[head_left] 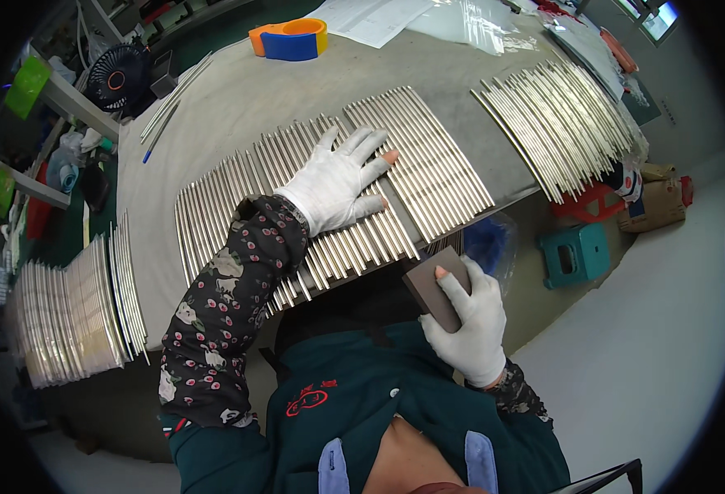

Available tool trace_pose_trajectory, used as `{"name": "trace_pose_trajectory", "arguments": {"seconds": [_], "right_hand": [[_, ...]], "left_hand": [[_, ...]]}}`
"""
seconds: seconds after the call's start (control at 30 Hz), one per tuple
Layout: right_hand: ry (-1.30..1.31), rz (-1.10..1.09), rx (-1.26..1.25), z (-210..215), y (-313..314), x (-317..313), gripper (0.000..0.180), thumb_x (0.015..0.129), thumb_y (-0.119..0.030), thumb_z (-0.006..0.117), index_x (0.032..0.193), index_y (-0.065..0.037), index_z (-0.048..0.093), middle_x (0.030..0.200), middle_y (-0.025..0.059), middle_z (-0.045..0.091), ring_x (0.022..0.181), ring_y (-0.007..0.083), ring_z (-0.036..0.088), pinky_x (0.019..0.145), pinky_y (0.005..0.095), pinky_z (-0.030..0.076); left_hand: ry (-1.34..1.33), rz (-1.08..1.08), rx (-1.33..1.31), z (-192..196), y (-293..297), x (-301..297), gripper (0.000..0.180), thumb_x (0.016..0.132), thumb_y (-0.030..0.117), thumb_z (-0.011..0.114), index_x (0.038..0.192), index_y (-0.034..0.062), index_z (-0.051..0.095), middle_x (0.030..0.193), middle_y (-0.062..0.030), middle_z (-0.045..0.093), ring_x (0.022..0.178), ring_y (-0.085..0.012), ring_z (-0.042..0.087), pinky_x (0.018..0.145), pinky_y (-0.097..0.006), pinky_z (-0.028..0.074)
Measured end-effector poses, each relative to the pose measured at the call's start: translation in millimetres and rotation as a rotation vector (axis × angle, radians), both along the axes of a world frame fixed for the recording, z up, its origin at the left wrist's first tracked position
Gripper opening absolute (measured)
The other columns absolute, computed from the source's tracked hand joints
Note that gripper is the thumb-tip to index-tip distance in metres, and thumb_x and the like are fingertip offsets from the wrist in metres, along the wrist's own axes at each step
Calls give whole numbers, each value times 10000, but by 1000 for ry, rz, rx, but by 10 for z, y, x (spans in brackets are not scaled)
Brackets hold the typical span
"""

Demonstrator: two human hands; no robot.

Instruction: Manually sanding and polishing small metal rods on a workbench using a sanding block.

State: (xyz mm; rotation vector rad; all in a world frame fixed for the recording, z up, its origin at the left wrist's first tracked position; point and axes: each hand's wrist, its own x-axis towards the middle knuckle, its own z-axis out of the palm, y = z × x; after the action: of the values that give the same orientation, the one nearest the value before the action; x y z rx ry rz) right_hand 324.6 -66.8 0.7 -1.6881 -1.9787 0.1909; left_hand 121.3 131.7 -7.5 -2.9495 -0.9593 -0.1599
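Note:
Rows of thin silvery metal rods [420, 156] lie side by side on the grey table [214, 107], their near ends reaching past its front edge. My left hand [338, 181], in a white glove with some bare fingertips, rests flat on the middle rods with its fingers spread. In my right hand [474, 321], gloved the same way, is a brownish-grey rectangular block [435, 288], perhaps a sanding block. The fingers grip it from above and the side. It sits just off the table edge, close to the near ends of the rods.
More rods lie at the table's right [560, 123] and in a stack at far left [70, 313]. An orange and blue ring-shaped tape holder [290, 41], papers [371, 18] and a blue pen [148, 152] lie farther back. A teal stool [575, 253] stands on the floor at right.

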Motion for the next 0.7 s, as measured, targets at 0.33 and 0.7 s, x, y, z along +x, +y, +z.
{"name": "trace_pose_trajectory", "arguments": {"seconds": [0.33, 0.7], "right_hand": [[22, -22, 17, -32, 98, -135, 582, 625, -229, 740, 1173, -104, 593, 1211, 231, 493, 1012, 380, 527, 818, 428, 492], [28, 41, -23, -49, 101, -274, 578, 618, -236, 748, 1162, -111, 600, 1224, 224, 490, 1007, 377, 528, 799, 429, 500]], "left_hand": [[-294, 6, -104, -106, 152, 58, 751, 931, 622, 273, 1507, 166, 119, 1537, -205, 125, 1423, -385, 114, 1141, -519, 92], [-141, 325, -123, 105, 144, -864, 672, 937, 493, 428, 1456, 95, 274, 1498, -186, 249, 1410, -351, 186, 1139, -530, 128]]}}
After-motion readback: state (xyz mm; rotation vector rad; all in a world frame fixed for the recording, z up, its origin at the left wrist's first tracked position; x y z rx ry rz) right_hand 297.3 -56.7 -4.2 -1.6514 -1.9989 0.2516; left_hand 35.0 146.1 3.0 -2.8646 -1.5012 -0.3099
